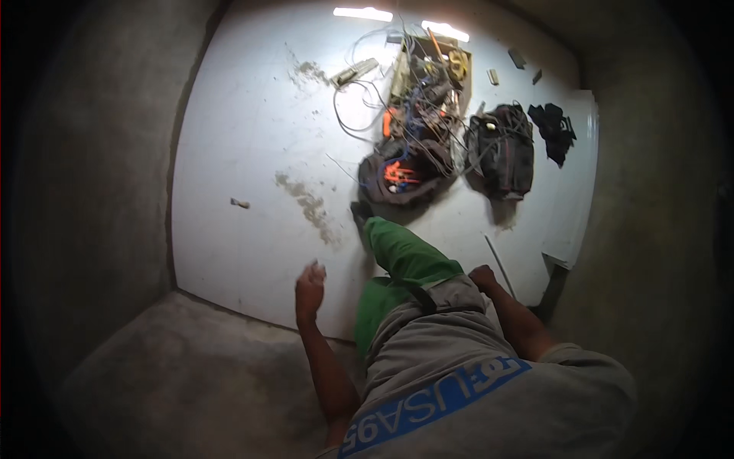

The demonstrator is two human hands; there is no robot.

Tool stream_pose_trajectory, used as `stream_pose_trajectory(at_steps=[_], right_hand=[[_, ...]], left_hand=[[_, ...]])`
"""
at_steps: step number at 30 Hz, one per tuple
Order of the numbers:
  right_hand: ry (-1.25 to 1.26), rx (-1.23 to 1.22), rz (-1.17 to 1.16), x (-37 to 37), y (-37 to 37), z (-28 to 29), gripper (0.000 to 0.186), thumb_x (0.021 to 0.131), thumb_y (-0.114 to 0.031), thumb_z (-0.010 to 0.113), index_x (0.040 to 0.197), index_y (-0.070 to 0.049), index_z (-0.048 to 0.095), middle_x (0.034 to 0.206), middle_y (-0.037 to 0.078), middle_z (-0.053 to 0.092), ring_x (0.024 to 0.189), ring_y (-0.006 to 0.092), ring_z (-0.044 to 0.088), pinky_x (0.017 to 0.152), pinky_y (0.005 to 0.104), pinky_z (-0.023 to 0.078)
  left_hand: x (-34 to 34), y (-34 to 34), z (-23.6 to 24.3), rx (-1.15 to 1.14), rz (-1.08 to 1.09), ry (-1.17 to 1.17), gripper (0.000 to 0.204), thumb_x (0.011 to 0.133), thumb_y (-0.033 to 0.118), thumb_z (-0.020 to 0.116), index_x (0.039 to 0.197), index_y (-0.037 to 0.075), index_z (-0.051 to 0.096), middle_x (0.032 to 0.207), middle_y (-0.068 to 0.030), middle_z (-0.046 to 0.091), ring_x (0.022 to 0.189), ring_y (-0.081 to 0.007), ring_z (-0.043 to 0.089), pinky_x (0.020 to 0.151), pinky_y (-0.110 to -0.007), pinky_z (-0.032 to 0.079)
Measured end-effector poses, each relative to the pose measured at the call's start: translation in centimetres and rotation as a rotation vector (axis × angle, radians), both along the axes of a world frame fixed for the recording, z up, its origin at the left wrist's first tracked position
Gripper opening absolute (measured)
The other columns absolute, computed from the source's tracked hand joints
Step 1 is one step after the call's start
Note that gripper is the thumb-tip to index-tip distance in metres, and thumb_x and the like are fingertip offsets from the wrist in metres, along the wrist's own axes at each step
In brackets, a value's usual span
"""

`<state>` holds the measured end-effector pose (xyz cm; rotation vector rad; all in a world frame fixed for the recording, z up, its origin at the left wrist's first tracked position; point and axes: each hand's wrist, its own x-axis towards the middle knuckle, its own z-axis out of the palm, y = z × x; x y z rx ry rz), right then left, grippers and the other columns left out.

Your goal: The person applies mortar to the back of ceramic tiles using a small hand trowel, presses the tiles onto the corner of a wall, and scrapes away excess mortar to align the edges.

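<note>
My left hand [310, 291] hangs in the air at the left of my body, over the near part of the white floor panel [229, 260]. Its fingers are blurred, and I cannot make out whether it holds anything. My right hand [482, 278] is beside my hip with its fingers curled in; whatever may be inside is hidden. A thin pale strip [498, 262] lies just beyond it, not visibly gripped. Ahead of my foot, a dark open tool bag [371, 172] contains orange-handled tools [399, 174].
Behind the bag, a long box [466, 65] overflows with cables and tools. A black backpack [505, 153] and black cloth [552, 131] lie to the right. A small brush-like item [240, 203] lies left. Concrete walls [115, 153] flank both sides.
</note>
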<state>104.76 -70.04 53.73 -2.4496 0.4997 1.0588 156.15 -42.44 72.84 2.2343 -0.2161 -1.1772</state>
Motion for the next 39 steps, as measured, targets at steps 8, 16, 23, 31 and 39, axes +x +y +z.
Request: stream_pose_trajectory(at_steps=[8,16,23,31,39], right_hand=[[-0.211,0.415,-1.399,28.9,-8.9,6.4,0.037,0.098,-0.031,0.062,0.104,0.004,0.074,0.092,0.011,0.075,0.076,0.021,0.074,0.066,0.035,0.059],[-0.325,0.33,-1.872,39.1,-11.0,11.8,0.036,0.104,-0.029,0.059,0.113,0.005,0.071,0.101,0.015,0.076,0.08,0.0215,0.074,0.072,0.0355,0.06],[0.219,0.169,-1.721,41.0,5.6,9.9,0.035,0.101,-0.03,0.064,0.107,0.003,0.074,0.088,0.013,0.076,0.073,0.0212,0.071,0.069,0.0397,0.059],[0.37,0.371,-2.29,61.0,0.0,1.5,0.033,0.1,-0.027,0.064,0.107,0.003,0.074,0.087,0.013,0.076,0.073,0.0211,0.07,0.069,0.0399,0.058],[0.083,0.669,-2.271,78.6,-7.4,-25.4,0.03,0.099,-0.024,0.064,0.107,0.004,0.074,0.086,0.013,0.075,0.072,0.021,0.069,0.068,0.0401,0.057]], left_hand=[[10.9,3.7,-7.9,0.076,0.305,0.118,0.045,0.102,0.02,0.061,0.139,-0.005,0.063,0.113,-0.0112,0.074,0.095,-0.0192,0.066,0.089,-0.037,0.053],[28.8,-14.1,-13.3,0.016,0.0,0.423,0.045,0.1,0.025,0.062,0.132,-0.006,0.067,0.113,-0.012,0.074,0.098,-0.0226,0.067,0.09,-0.037,0.053],[46.9,-32.9,-30.9,0.253,-0.447,-0.12,0.042,0.096,0.036,0.061,0.12,0.004,0.073,0.124,-0.0258,0.071,0.116,-0.0406,0.069,0.101,-0.047,0.053],[54.1,-56.6,-57.5,0.137,-0.893,-0.099,0.049,0.093,0.041,0.065,0.122,0.003,0.07,0.121,-0.0274,0.072,0.116,-0.0435,0.068,0.101,-0.048,0.053],[55.3,-77.4,-78.6,-0.176,-1.032,-0.31,0.071,0.086,0.048,0.073,0.126,-0.01,0.058,0.122,-0.0319,0.066,0.116,-0.0444,0.064,0.1,-0.047,0.052]])
